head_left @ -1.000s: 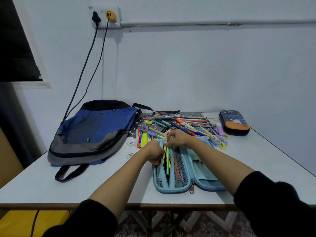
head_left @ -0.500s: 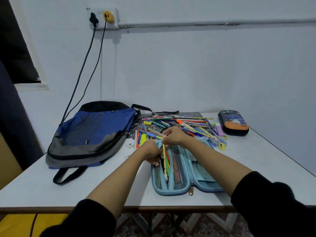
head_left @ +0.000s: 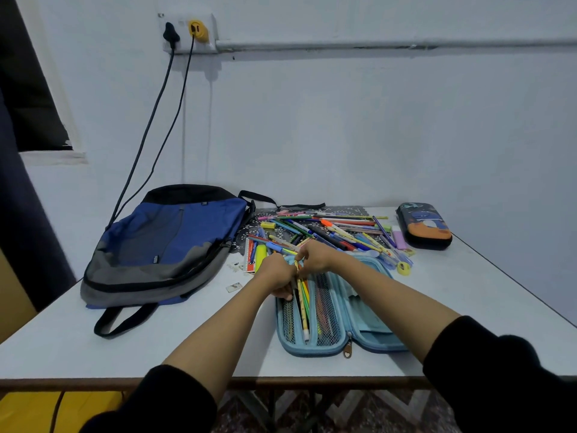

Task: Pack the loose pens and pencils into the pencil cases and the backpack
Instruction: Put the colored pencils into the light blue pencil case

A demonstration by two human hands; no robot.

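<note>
pencil case (head_left: 326,350) lies open; left hand (head_left: 276,276) grips its mesh pocket (head_left: 288,320), right hand (head_left: 313,256) pinches a yellow pencil (head_left: 302,310) inside.

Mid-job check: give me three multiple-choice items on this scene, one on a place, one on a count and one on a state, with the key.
1. Where does the backpack lie relative to the open case?
A. to its left
B. to its right
C. on top of it

2. How many pencil cases show on the table?
A. one
B. two
C. four

3. The dark case at the far right is:
A. closed
B. lying open
C. inside the backpack

Key:
1 A: the backpack lies flat to the left of the open case, apart from it.
2 B: only the open case and the dark case are visible.
3 A: its two halves are shut together and nothing sticks out.
</note>
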